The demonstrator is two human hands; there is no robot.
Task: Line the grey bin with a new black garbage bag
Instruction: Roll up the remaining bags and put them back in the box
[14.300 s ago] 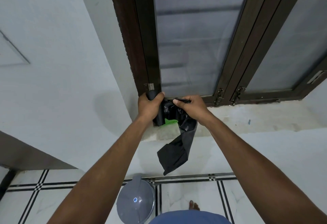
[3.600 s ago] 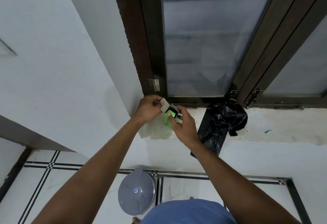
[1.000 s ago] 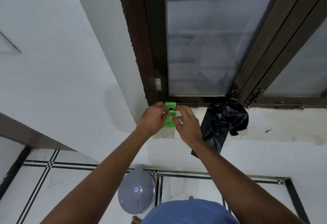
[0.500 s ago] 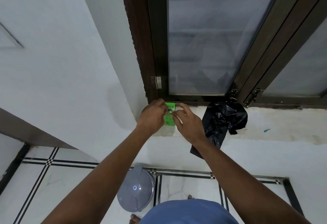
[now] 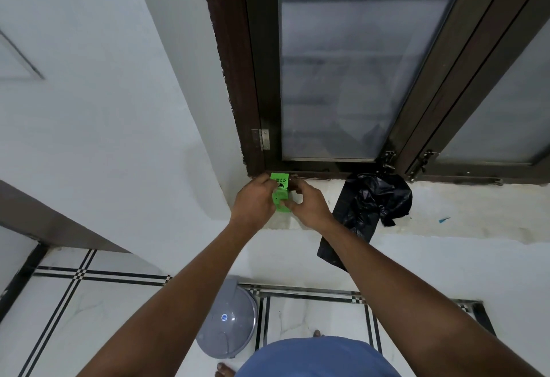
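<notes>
standing on the tiled floor (image 5: pixel 312 314), the grey bin (image 5: pixel 227 332) sat lid-closed below the window sill (image 5: pixel 464 216). a black garbage bag (image 5: pixel 369 210) lay crumpled there, drooping over its edge. left hand (image 5: pixel 253 204) and right hand (image 5: pixel 311 205) both pinched a green box (image 5: pixel 280 195).

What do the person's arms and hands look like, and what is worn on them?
Both forearms are bare to the frame's edge: no sleeves, gloves, watch or rings show. The left hand and right hand are bare too. A blue garment shows below.
</notes>
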